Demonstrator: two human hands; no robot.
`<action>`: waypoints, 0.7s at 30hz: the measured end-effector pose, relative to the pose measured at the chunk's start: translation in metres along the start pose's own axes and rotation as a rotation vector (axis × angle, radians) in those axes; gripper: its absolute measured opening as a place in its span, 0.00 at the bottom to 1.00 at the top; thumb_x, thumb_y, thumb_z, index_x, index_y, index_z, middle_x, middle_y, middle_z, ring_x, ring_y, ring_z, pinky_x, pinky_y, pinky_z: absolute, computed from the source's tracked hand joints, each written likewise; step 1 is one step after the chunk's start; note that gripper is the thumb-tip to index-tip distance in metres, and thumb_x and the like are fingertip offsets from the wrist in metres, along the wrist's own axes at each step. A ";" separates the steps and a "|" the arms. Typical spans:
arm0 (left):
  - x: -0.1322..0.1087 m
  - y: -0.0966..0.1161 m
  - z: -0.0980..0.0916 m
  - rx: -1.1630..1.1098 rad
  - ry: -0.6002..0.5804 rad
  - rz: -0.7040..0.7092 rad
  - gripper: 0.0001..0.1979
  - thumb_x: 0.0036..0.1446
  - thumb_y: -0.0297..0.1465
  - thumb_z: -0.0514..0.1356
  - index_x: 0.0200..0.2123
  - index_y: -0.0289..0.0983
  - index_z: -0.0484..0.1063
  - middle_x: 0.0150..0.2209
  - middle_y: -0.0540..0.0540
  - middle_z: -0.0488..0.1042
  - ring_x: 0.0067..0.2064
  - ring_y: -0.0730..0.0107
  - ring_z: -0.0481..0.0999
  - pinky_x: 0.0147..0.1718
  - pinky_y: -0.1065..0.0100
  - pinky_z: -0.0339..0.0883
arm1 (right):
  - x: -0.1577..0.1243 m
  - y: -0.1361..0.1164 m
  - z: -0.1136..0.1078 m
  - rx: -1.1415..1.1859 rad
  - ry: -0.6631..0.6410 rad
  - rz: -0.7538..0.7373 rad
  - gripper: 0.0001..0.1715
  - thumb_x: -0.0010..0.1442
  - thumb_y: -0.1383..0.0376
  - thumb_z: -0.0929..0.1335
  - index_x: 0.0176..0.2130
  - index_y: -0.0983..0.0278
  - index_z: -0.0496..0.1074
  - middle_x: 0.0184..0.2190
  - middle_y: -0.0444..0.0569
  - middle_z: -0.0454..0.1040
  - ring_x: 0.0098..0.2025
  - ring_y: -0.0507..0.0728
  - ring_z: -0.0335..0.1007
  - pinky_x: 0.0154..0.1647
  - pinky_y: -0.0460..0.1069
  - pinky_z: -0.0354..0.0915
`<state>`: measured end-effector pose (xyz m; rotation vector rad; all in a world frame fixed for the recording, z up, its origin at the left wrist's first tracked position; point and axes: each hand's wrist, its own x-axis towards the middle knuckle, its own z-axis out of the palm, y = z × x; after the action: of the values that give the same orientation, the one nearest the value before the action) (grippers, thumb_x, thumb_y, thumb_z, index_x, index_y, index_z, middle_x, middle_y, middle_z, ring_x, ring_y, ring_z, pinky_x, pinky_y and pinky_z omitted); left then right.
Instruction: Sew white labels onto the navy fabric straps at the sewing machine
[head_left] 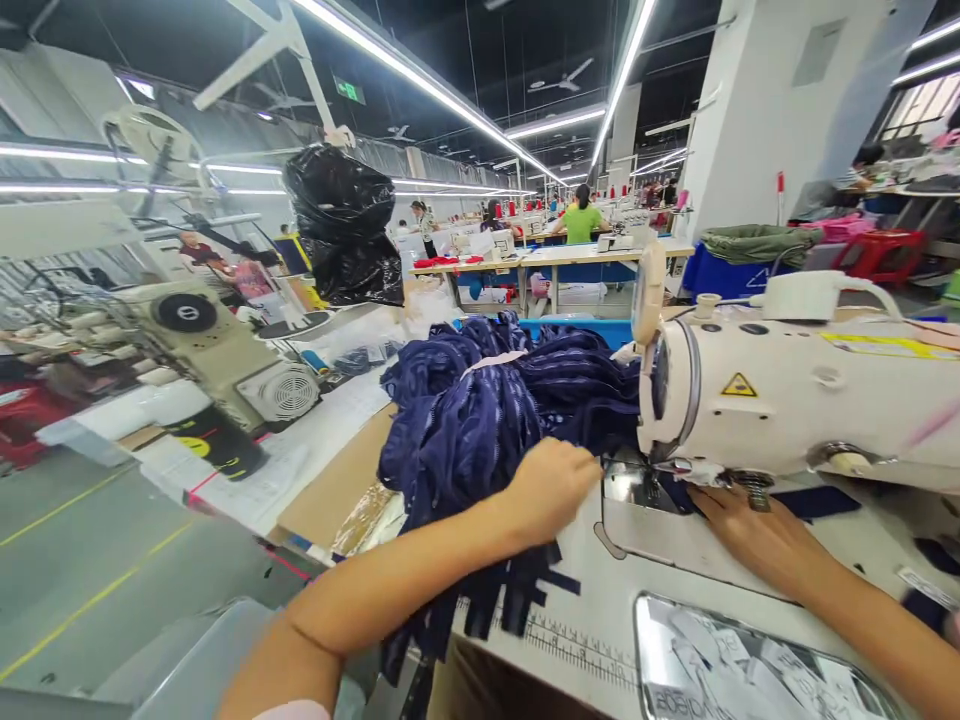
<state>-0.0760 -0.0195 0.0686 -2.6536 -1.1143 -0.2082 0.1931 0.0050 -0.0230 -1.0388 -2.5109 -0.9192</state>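
Observation:
My left hand point(555, 485) is closed in a loose fist left of the needle plate point(626, 485), in front of a big bundle of navy fabric strips point(480, 420). Whatever its fingers may hold is hidden. Beneath the head of a white sewing machine point(780, 390), my right hand point(739, 520) has its fingertips on a small navy fabric piece point(679, 493) beside the presser foot point(651, 488). The machine partly covers those fingers. A pale band point(493, 362) goes around the bundle, and loose strip ends hang over the table's front edge.
A metal-rimmed tray point(643, 640) with paper labels lies at the front right. Another navy piece point(817, 502) lies behind my right hand. Cardboard point(330, 490) is under the bundle's left side. A black plastic bag point(341, 225) hangs at back left. People sit at machines farther off.

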 end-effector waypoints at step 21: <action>-0.065 -0.052 -0.041 0.273 -0.247 0.177 0.05 0.52 0.21 0.53 0.30 0.35 0.66 0.31 0.45 0.70 0.36 0.63 0.64 0.33 0.63 0.55 | 0.127 -0.102 -0.044 0.531 -0.136 -0.060 0.14 0.54 0.72 0.61 0.41 0.68 0.70 0.35 0.53 0.74 0.36 0.57 0.68 0.33 0.50 0.63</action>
<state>-0.1604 -0.0403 0.1019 -2.5559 -0.8909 0.2925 0.0314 -0.0105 0.0236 -0.8732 -2.6820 -0.1664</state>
